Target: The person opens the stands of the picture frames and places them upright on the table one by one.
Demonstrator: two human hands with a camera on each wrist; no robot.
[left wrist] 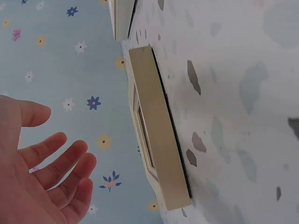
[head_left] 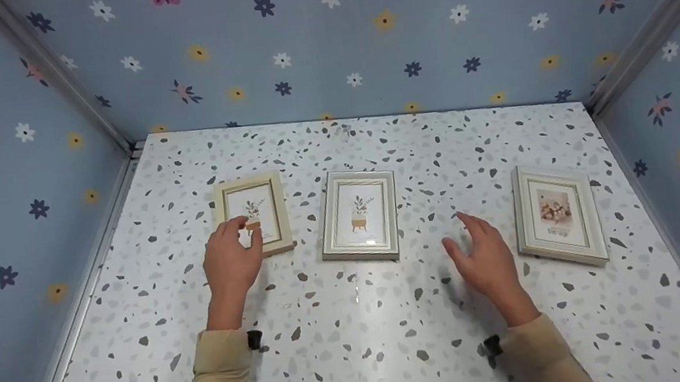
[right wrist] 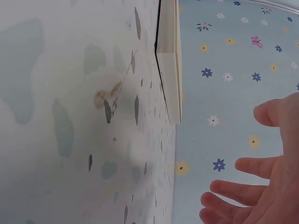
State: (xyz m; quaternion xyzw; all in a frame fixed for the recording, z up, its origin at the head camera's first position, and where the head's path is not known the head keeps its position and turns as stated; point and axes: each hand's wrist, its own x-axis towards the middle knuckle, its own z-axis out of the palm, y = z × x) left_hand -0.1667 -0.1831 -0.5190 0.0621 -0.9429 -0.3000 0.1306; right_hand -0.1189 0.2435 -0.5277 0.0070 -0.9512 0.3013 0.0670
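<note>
Three picture frames lie face up on a speckled white table. Above the lower left part of the left cream frame hovers my left hand, its fingers loosely bent and holding nothing. In the left wrist view that frame stands apart from the fingers. A silvery white frame with a potted plant print lies in the middle. My right hand hangs over the table between the middle frame and the right frame, which shows a flower picture. In the right wrist view its fingers are spread and touch nothing.
The speckled tabletop is boxed in by blue floral panels at the back and both sides. Grey metal strips run along the panel corners. A small black piece sits at the left cuff, another at the right.
</note>
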